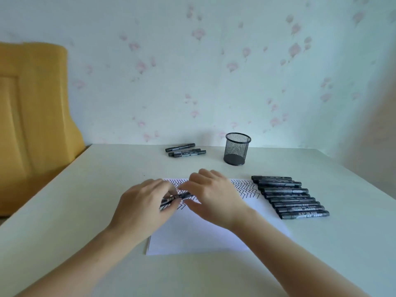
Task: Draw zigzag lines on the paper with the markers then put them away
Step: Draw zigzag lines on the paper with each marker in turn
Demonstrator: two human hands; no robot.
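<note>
Both hands' grip on one marker (176,198); three markers (185,150) apart.

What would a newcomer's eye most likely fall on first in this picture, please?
Probably the two hands meeting over the paper at centre: the left hand and right hand both hold one black marker above rows of zigzag lines. Next comes the neat row of markers along the paper's right edge, then the mesh cup behind.

Black marker (176,197) tilted over zigzagged paper (199,232)
</note>
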